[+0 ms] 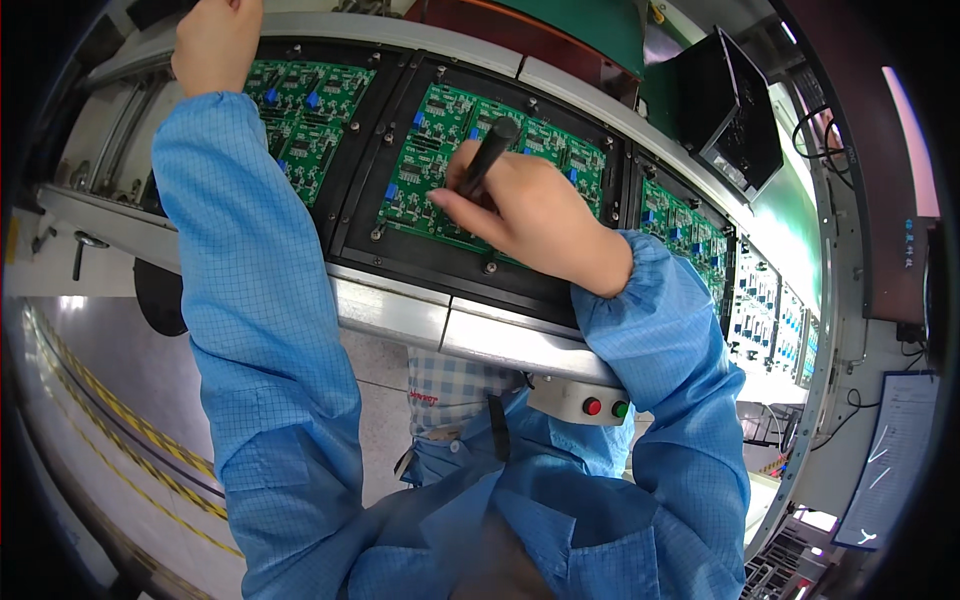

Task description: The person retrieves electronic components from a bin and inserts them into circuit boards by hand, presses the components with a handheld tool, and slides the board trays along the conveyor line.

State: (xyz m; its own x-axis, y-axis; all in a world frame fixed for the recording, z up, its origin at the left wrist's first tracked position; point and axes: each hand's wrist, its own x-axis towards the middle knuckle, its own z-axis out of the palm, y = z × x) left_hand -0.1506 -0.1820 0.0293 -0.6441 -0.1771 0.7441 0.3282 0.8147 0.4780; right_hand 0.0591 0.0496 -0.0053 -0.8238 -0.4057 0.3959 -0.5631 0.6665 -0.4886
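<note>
My right hand [530, 205] is closed round a thick black marker pen [492, 155], gripped like a writing tool. Its upper end leans up and to the right, and my hand hides its lower tip. Beneath that hand lies a panel of green circuit boards [440, 180] with blue parts, set in a black frame [400, 250]. My left hand [215, 45] is closed at the upper left, just past a second panel of green boards [310, 120]. The top edge cuts off its fingers, so anything in them is hidden.
The framed panels stand in a row on a rail-edged conveyor [390, 310]. More boards [690, 230] continue to the right. A control box with red and green buttons [575, 402] hangs at the near edge. A black box-like device [735, 115] stands at the far right.
</note>
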